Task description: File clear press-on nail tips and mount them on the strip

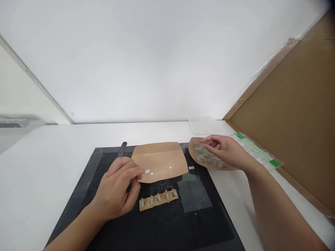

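My left hand (119, 188) is closed, its thumb and fingers curled together at the near left edge of a brown paper tray (161, 150). Whatever its fingertips hold, if anything, is too small to make out. Several small white oval pieces (152, 173) lie on that tray beside the fingertips. My right hand (225, 148) hovers over a second brown paper tray (193, 144) full of clear plastic pieces (208, 157); its thumb stands apart from the bent fingers, with nothing visible between them. Nearer to me, a tan strip (155, 204) carries several upright translucent clips (158, 198).
A black mat (162, 230) lies under the work. On it are a greenish translucent sheet (196, 195), three white ovals (191, 167) and a dark flat stick (122, 149). Behind stands a clear tray (204, 126). A green-marked plastic sleeve (258, 150) and a cardboard wall (293, 115) border the right.
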A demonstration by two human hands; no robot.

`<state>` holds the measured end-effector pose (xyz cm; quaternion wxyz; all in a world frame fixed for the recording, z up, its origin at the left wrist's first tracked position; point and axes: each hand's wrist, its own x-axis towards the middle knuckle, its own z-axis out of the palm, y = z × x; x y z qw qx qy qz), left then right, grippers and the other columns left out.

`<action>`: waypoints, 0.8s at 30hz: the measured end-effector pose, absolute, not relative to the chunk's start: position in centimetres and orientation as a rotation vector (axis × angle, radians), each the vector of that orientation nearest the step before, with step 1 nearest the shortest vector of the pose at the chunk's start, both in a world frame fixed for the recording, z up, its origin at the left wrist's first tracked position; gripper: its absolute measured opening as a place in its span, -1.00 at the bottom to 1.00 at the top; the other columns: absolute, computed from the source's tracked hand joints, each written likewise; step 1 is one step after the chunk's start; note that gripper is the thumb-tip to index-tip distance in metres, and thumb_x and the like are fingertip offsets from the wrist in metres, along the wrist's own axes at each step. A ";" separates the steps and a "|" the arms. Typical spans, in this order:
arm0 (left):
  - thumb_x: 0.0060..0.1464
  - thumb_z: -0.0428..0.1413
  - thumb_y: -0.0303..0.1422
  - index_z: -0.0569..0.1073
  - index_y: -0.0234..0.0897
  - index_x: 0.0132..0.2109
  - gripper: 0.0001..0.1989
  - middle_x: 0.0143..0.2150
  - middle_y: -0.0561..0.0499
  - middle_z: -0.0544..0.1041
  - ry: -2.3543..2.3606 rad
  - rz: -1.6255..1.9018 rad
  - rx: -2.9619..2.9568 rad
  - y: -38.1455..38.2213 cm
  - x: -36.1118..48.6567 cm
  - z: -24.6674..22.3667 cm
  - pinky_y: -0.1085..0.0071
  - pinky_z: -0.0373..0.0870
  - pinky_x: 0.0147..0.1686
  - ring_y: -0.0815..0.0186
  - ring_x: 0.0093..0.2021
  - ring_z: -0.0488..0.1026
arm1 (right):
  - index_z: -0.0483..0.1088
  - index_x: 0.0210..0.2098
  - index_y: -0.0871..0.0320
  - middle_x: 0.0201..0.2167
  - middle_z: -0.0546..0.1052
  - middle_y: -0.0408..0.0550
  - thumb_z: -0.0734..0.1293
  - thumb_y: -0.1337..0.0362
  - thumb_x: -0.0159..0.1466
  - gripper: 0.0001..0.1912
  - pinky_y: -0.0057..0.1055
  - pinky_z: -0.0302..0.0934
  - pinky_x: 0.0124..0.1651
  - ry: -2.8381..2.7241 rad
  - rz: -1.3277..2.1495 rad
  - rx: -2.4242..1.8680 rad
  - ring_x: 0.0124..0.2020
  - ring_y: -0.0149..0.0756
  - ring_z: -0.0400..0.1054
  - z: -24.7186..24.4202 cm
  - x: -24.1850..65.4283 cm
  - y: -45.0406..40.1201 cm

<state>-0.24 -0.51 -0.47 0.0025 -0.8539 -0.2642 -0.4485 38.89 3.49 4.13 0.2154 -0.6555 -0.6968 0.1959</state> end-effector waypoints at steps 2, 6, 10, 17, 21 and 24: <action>0.08 0.09 -0.78 0.40 -0.35 0.05 -0.57 -0.28 -0.04 0.52 -0.834 -1.404 -2.683 -0.5 -0.3 -0.5 0.22 0.41 -0.09 0.18 -0.17 0.40 | 0.60 -0.06 0.04 -0.19 0.67 -0.01 0.36 -0.05 0.33 -0.63 -0.27 0.39 -0.21 -1.916 0.581 -1.828 -0.20 -0.12 0.54 4.1 39.0 3.6; 0.09 0.08 -0.78 0.39 -0.35 0.06 -0.57 -0.28 -0.04 0.52 -0.831 -1.393 -2.687 -0.6 -0.2 -0.5 0.22 0.40 -0.08 0.18 -0.16 0.40 | 0.59 -0.03 0.03 -0.14 0.67 -0.01 0.32 -0.09 0.36 -0.60 -0.24 0.36 -0.19 -1.886 0.619 -1.845 -0.18 -0.09 0.54 4.5 38.9 3.5; 0.08 0.08 -0.79 0.40 -0.38 0.04 -0.58 -0.28 -0.06 0.52 -0.822 -1.400 -2.685 -0.5 -0.2 -0.4 0.22 0.39 -0.08 0.19 -0.16 0.38 | 0.59 -0.06 0.03 -0.15 0.67 -0.01 0.28 -0.12 0.39 -0.57 -0.25 0.32 -0.20 -1.894 0.653 -1.828 -0.19 -0.09 0.53 5.0 38.7 3.2; 0.08 0.07 -0.79 0.40 -0.40 0.04 -0.58 -0.28 -0.06 0.52 -0.817 -1.400 -2.687 -0.5 -0.2 -0.4 0.21 0.38 -0.06 0.20 -0.16 0.37 | 0.55 -0.21 0.08 -0.36 0.59 -0.06 0.28 -0.22 0.37 -0.50 -0.33 0.21 -0.32 -1.908 0.684 -1.799 -0.37 -0.22 0.40 4.9 38.8 3.3; 0.09 0.07 -0.79 0.40 -0.39 0.04 -0.59 -0.27 -0.06 0.52 -0.811 -1.401 -2.687 -0.7 -0.2 -0.2 0.21 0.39 -0.07 0.20 -0.16 0.37 | 0.53 -0.22 0.09 -0.38 0.57 -0.06 0.28 -0.25 0.36 -0.47 -0.34 0.18 -0.34 -1.910 0.695 -1.808 -0.39 -0.24 0.37 4.8 39.1 3.3; 0.10 0.07 -0.78 0.39 -0.38 0.04 -0.59 -0.26 -0.07 0.52 -0.810 -1.406 -2.687 -0.7 -0.2 -0.2 0.22 0.40 -0.08 0.19 -0.14 0.38 | 0.52 -0.25 0.08 -0.40 0.56 -0.08 0.27 -0.25 0.37 -0.48 -0.34 0.15 -0.36 -1.915 0.683 -1.836 -0.42 -0.27 0.34 4.8 39.0 3.2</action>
